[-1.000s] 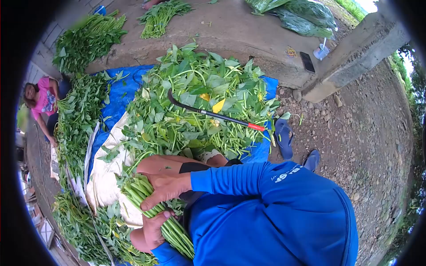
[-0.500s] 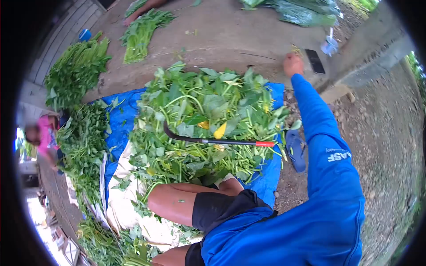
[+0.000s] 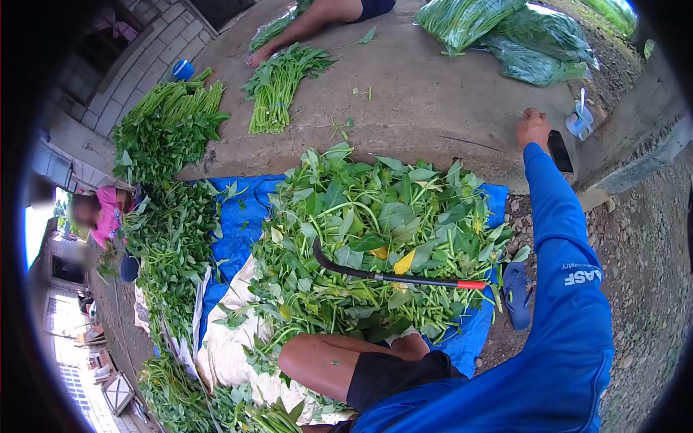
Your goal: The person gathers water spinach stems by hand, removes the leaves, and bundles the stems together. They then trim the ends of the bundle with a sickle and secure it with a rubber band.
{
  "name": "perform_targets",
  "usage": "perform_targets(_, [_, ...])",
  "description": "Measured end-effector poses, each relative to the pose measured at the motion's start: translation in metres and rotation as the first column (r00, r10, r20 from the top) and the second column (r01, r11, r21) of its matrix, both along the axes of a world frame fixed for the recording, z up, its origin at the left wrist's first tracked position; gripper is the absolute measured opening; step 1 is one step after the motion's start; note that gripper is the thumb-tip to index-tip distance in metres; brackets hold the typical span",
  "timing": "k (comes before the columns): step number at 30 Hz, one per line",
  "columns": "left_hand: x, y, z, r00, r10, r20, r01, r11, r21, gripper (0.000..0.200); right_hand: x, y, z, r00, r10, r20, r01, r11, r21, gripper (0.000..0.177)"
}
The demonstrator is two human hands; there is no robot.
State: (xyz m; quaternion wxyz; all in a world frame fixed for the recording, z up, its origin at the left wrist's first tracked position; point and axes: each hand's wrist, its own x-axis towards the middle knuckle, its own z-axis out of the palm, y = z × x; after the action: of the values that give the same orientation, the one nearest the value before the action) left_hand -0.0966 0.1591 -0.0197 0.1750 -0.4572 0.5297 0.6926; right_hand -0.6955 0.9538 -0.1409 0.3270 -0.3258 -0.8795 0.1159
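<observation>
My right hand (image 3: 534, 128), at the end of a blue sleeve, reaches to the concrete ledge beside a black phone (image 3: 559, 151). Its fingers are curled together; a thin pale strand shows by the fingertips, too small to name. My left hand is out of view. In front of my bent leg lies a wide heap of loose leafy green stalks (image 3: 426, 209). Across it rests a curved sickle (image 3: 375, 275) with a black blade and a red handle end, untouched. A bunch of cut stalks (image 3: 274, 417) shows at the bottom edge.
Tied greens (image 3: 271, 108) and a larger stack (image 3: 173, 126) sit on the ledge, with bagged greens (image 3: 538, 61) beyond. A cup (image 3: 578, 119) stands near the concrete post (image 3: 635, 151). A blue tarp (image 3: 242, 202) and a slipper (image 3: 517, 296) lie below. Other people sit nearby.
The view has swung, so the scene sits lower and further right. My right hand has moved slightly over the ledge, now covering the small yellowish bits that lay beyond its fingers.
</observation>
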Motion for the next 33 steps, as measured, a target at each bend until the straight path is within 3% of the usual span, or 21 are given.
perform_targets(2, [-0.019, 0.009, -0.005, 0.997, -0.080, -0.013, 0.080, 0.997, 0.007, 0.047, -0.011, 0.022, 0.004, 0.998, 0.015, -0.057, -0.012, 0.998, 0.055, 0.025])
perform_targets(7, [-0.042, 0.042, -0.011, 0.962, -0.253, -0.106, 0.253, 0.967, -0.013, 0.047, 0.000, 0.013, 0.056, 0.981, 0.009, -0.193, -0.033, 0.992, -0.125, 0.026])
perform_targets(10, [-0.041, 0.057, -0.016, 0.864, -0.404, -0.299, 0.397, 0.914, -0.088, 0.047, 0.019, -0.044, 0.092, 0.923, 0.144, -0.356, -0.267, 0.908, -0.323, 0.028])
perform_targets(11, [-0.041, 0.058, -0.017, 0.755, -0.472, -0.456, 0.453, 0.877, -0.158, 0.047, 0.035, -0.073, 0.090, 0.839, 0.283, -0.465, -0.427, 0.872, -0.241, 0.027])
perform_targets(12, [-0.040, 0.054, -0.020, 0.693, -0.510, -0.510, 0.486, 0.853, -0.192, 0.047, 0.061, -0.110, 0.098, 0.800, 0.389, -0.457, -0.563, 0.748, -0.350, 0.024])
perform_targets(13, [-0.039, 0.051, -0.022, 0.592, -0.557, -0.582, 0.510, 0.818, -0.264, 0.047, 0.088, -0.148, 0.095, 0.709, 0.516, -0.481, -0.706, 0.515, -0.487, 0.024])
perform_targets(14, [-0.053, 0.040, -0.017, 0.900, -0.435, 0.005, 0.435, 0.899, -0.053, 0.078, 0.112, -0.191, 0.077, 0.578, 0.627, -0.523, -0.778, 0.232, -0.583, 0.026])
perform_targets(15, [-0.060, 0.045, -0.010, 0.912, -0.408, -0.034, 0.408, 0.913, -0.017, 0.069, 0.168, -0.240, 0.099, 0.508, 0.745, -0.433, -0.596, -0.059, -0.801, 0.027])
perform_targets(16, [-0.069, 0.051, -0.002, 0.923, -0.379, -0.072, 0.381, 0.924, 0.019, 0.060, 0.221, -0.284, 0.112, 0.294, 0.893, -0.341, -0.523, -0.148, -0.839, 0.027])
perform_targets(18, [-0.076, 0.057, 0.009, 0.935, -0.324, -0.146, 0.340, 0.935, 0.100, 0.042, 0.312, -0.366, 0.078, -0.073, 0.914, -0.400, -0.122, -0.406, -0.906, 0.043])
perform_targets(19, [-0.077, 0.061, 0.004, 0.898, -0.373, -0.232, 0.396, 0.916, 0.061, 0.043, 0.355, -0.402, 0.069, -0.205, 0.857, -0.472, -0.003, -0.483, -0.876, 0.036])
perform_targets(20, [-0.069, 0.067, 0.000, 0.886, -0.372, -0.275, 0.385, 0.923, -0.008, 0.046, 0.387, -0.439, 0.050, -0.241, 0.822, -0.517, 0.040, -0.524, -0.851, 0.039])
perform_targets(21, [-0.064, 0.090, 0.008, 0.876, -0.365, -0.316, 0.362, 0.929, -0.072, 0.049, 0.408, -0.463, 0.050, -0.111, 0.695, -0.711, 0.241, -0.675, -0.697, 0.040])
perform_targets(23, [-0.051, 0.109, 0.023, 0.876, -0.349, -0.331, 0.350, 0.935, -0.059, 0.056, 0.426, -0.505, 0.029, 0.370, 0.509, -0.777, 0.482, -0.820, -0.308, 0.043])
perform_targets(25, [-0.038, 0.107, 0.026, 0.881, -0.326, -0.344, 0.326, 0.943, -0.059, 0.056, 0.421, -0.527, 0.000, 0.470, 0.443, -0.763, 0.529, -0.834, -0.158, 0.041])
perform_targets(26, [-0.034, 0.109, 0.027, 0.878, -0.336, -0.340, 0.337, 0.940, -0.057, 0.055, 0.420, -0.526, 0.015, 0.508, 0.426, -0.748, 0.557, -0.826, -0.092, 0.041])
perform_targets(29, [-0.022, 0.111, 0.030, 0.883, -0.345, -0.319, 0.353, 0.935, -0.036, 0.052, 0.430, -0.515, 0.063, 0.379, 0.567, -0.731, 0.532, -0.780, -0.329, 0.037])
perform_targets(30, [-0.020, 0.107, 0.029, 0.887, -0.338, -0.315, 0.349, 0.937, -0.024, 0.051, 0.431, -0.513, 0.060, 0.417, 0.476, -0.774, 0.476, -0.840, -0.260, 0.039])
perform_targets(32, [-0.018, 0.102, 0.027, 0.896, -0.323, -0.303, 0.339, 0.941, 0.000, 0.049, 0.429, -0.522, 0.057, 0.356, 0.616, -0.703, 0.406, -0.779, -0.477, 0.033])
perform_targets(33, [-0.017, 0.101, 0.028, 0.898, -0.321, -0.300, 0.339, 0.941, 0.010, 0.049, 0.427, -0.523, 0.057, 0.287, 0.651, -0.702, 0.397, -0.748, -0.532, 0.039])
